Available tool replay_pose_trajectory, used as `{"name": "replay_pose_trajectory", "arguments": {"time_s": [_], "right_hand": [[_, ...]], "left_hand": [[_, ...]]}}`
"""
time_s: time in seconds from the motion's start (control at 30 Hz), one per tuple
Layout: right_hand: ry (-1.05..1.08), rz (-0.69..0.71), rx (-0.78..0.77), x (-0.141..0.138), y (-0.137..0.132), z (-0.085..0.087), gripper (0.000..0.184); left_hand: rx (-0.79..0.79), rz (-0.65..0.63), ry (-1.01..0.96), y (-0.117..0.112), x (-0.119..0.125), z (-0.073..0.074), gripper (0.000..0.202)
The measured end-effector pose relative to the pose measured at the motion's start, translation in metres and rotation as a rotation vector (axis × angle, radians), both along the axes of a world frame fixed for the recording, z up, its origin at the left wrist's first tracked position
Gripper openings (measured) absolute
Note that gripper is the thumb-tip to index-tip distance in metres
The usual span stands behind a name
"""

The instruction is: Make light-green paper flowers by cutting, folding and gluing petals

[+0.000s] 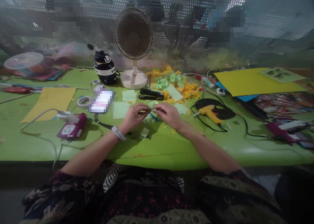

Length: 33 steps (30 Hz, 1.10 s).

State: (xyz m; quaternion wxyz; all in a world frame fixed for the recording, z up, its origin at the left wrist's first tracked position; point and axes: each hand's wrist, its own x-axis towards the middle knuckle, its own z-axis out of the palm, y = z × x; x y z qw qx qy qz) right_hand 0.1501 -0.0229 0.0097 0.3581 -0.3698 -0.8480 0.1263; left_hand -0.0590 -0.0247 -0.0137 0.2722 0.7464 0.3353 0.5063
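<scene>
Between my two hands, over the green table, is a small pale green paper piece (153, 104). My left hand (136, 116), with a white watch (118, 133) on its wrist, pinches it from the left. The fingers of my right hand (168, 115) close on its other side. Green paper scraps (148, 118) and something thin and blue lie just below the fingertips. A black stapler (151, 94) rests right behind my hands. Pale green paper sheets (120, 110) lie left of them, and a small folded paper scrap (144, 133) lies in front.
Orange paper flowers (192, 89) and green paper cups (162, 83) are heaped behind. A yellow glue gun (211, 114) with a black cord lies right. At left are a lit phone (101, 101), tape roll (84, 102) and purple socket block (71, 128). A fan (133, 79) and dark bottle (105, 68) stand behind.
</scene>
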Motion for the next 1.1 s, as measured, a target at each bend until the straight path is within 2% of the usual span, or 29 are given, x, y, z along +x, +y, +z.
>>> {"name": "replay_pose_trajectory", "arguments": {"time_s": [0.17, 0.5, 0.7, 1.1], "right_hand": [[0.03, -0.005, 0.012, 0.002, 0.0, 0.002, 0.02], [0.027, 0.072, -0.008, 0.005, 0.0, 0.006, 0.019], [0.016, 0.075, -0.015, 0.007, 0.0, 0.011, 0.017], [0.063, 0.067, -0.066, 0.005, -0.002, 0.009, 0.02]], "left_hand": [[-0.036, -0.044, -0.019, -0.002, 0.0, 0.002, 0.014], [-0.083, -0.106, -0.06, -0.002, -0.001, 0.002, 0.017], [-0.048, -0.113, -0.043, -0.002, -0.001, 0.004, 0.014], [0.018, -0.1, -0.008, -0.002, 0.0, 0.002, 0.012]]}}
